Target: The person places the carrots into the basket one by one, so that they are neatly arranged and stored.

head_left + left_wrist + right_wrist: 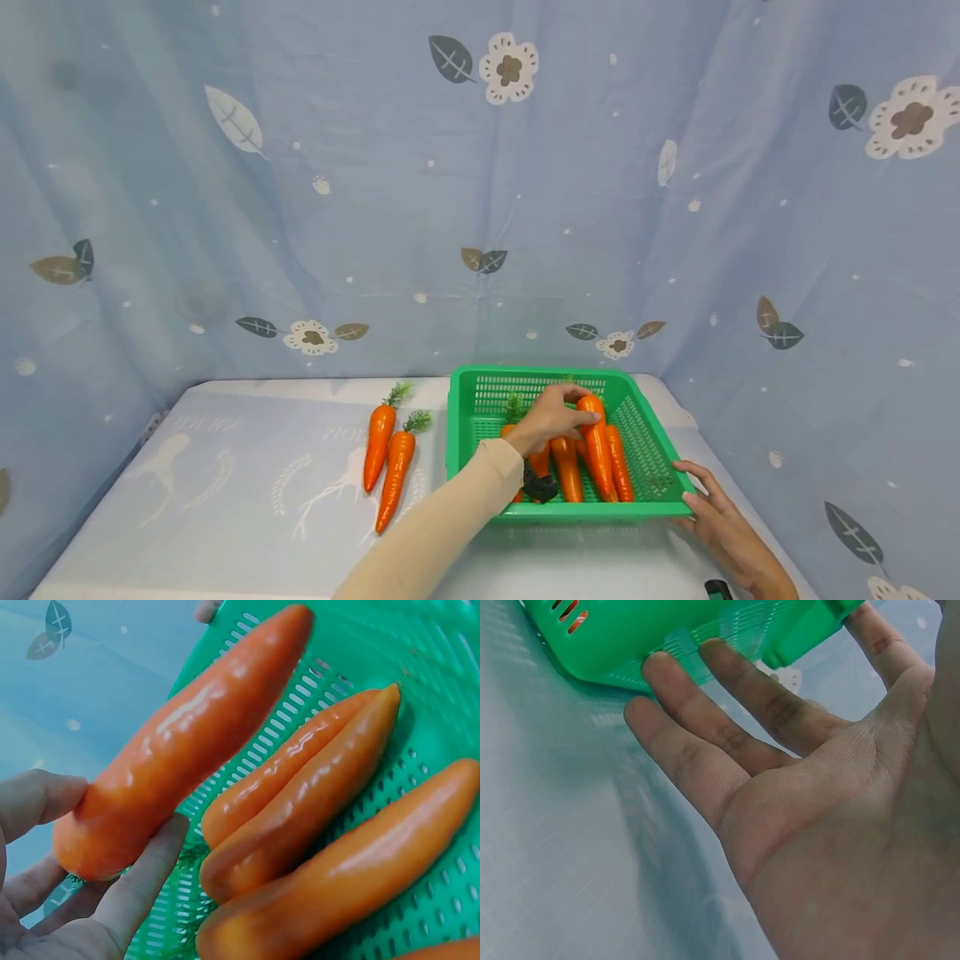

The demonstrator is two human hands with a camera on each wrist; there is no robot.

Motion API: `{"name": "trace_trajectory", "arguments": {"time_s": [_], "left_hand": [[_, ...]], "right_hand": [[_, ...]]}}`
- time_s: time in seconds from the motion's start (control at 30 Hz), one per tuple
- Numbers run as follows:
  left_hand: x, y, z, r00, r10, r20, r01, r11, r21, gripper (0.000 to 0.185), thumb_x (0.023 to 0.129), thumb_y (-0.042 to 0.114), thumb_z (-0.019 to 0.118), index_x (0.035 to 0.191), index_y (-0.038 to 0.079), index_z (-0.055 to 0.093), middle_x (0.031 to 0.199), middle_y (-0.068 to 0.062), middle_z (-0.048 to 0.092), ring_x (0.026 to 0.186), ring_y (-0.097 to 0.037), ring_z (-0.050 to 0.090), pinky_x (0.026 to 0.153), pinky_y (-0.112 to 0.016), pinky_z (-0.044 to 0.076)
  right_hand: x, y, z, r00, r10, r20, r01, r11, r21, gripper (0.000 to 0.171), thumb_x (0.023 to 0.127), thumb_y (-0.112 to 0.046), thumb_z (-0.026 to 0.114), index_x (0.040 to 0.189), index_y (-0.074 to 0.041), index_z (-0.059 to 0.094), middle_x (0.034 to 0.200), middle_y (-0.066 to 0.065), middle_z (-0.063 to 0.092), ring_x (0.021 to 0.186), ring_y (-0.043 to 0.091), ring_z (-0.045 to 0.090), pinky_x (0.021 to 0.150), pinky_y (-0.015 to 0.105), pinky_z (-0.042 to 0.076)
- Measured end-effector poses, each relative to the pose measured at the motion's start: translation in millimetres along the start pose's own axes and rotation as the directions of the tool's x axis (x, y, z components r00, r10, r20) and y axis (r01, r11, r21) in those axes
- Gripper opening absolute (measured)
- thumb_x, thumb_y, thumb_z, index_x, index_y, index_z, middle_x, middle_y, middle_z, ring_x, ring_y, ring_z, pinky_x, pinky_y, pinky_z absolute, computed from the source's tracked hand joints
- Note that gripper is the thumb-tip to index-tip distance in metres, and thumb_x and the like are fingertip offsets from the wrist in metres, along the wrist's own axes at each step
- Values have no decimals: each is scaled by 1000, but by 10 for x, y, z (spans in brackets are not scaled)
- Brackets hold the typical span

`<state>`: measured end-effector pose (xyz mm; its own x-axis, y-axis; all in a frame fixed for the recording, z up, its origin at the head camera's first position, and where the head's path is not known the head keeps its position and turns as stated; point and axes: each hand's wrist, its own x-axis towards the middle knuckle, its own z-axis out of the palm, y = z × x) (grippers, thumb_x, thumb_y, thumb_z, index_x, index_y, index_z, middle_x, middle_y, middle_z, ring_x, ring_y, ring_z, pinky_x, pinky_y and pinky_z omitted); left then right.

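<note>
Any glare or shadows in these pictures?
Left wrist view: white glare streaks the carrot held by the left hand; right wrist view: a soft, dark shadow crosses the tabletop beside the right hand; head view: the basket's rim looks brightly lit.

soft, fairly even light fills my head view. at my left wrist, white glare streaks the nearest carrot [180, 742]. my right wrist view is dimmer, with shadow across the tabletop [547, 862].
</note>
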<state>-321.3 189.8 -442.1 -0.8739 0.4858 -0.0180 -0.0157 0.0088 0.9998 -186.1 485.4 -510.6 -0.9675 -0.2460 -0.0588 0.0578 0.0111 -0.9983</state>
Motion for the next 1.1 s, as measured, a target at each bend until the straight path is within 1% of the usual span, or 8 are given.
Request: {"name": "trace_trajectory", "arguments": {"time_s": [0.03, 0.1, 0.4, 0.6, 0.77, 0.87, 0.97, 1.1], "left_hand": [[5, -7, 10, 1000, -2, 0, 2, 1000, 4, 37, 92, 7, 79, 127, 9, 67, 119, -6, 62, 82, -24, 70, 86, -57, 59], [17, -16, 31, 1000, -8, -2, 8, 1000, 6, 38, 92, 7, 79, 127, 9, 67, 119, -6, 61, 82, -25, 70, 85, -57, 59], [157, -98, 156, 1000, -19, 20, 19, 999, 38, 33, 90, 4, 80, 120, 9, 70, 112, -7, 60, 84, -26, 69, 78, -53, 62], [197, -139, 216, 999, -40, 15, 40, 999, -13, 35, 90, 1, 80, 123, 5, 68, 109, -11, 60, 81, -28, 70, 76, -52, 62], [217, -166, 228, 997, -69, 18, 69, 998, 10, 35, 91, 1, 78, 123, 6, 66, 105, -12, 61, 80, -30, 71, 76, -51, 63], [227, -180, 239, 996, -81, 31, 80, 996, 32, 35, 91, 3, 78, 123, 9, 66, 105, -11, 61, 81, -30, 72, 77, -49, 63], [238, -198, 258, 996, -73, 55, 73, 997, 8, 35, 92, 4, 78, 124, 10, 66, 109, -11, 60, 81, -35, 73, 76, -51, 62], [253, -228, 283, 996, -50, 74, 51, 999, -13, 34, 93, 6, 78, 124, 8, 66, 111, -11, 59, 81, -37, 73, 74, -54, 62]], "right_hand": [[2, -4, 5, 1000, -1, 2, 1, 1000, 3, 50, 114, -21, 36, 160, -21, 16, 162, 25, 8, 125, 4, 58, 100, 34, 52], [6, -5, 14, 1000, -5, 9, 5, 1000, 10, 51, 114, -20, 35, 160, -20, 15, 162, 31, -10, 124, 1, 57, 100, 32, 52], [18, -47, 26, 1000, -1, 2, 2, 999, -40, 51, 114, -21, 37, 160, -18, 15, 163, 32, -6, 125, 1, 56, 105, 39, 51], [15, -43, 23, 1000, -1, 2, 1, 1000, -29, 50, 114, -20, 37, 159, -16, 16, 164, 31, -5, 126, 3, 56, 104, 36, 51], [38, -35, 45, 1000, 6, -23, -7, 999, -53, 50, 113, -20, 38, 159, -16, 18, 161, 29, 8, 127, 12, 59, 105, 42, 51], [48, -27, 56, 999, 1, -39, -4, 998, -69, 50, 113, -20, 39, 159, -16, 18, 158, 28, 17, 127, 16, 59, 104, 42, 51], [36, -19, 50, 998, -2, -55, -2, 997, -76, 50, 113, -20, 39, 159, -16, 20, 156, 25, 21, 127, 16, 59, 103, 39, 52], [8, -12, 32, 998, 6, -63, -10, 997, -73, 50, 113, -20, 40, 159, -16, 20, 154, 21, 27, 126, 16, 60, 103, 39, 52]]}}
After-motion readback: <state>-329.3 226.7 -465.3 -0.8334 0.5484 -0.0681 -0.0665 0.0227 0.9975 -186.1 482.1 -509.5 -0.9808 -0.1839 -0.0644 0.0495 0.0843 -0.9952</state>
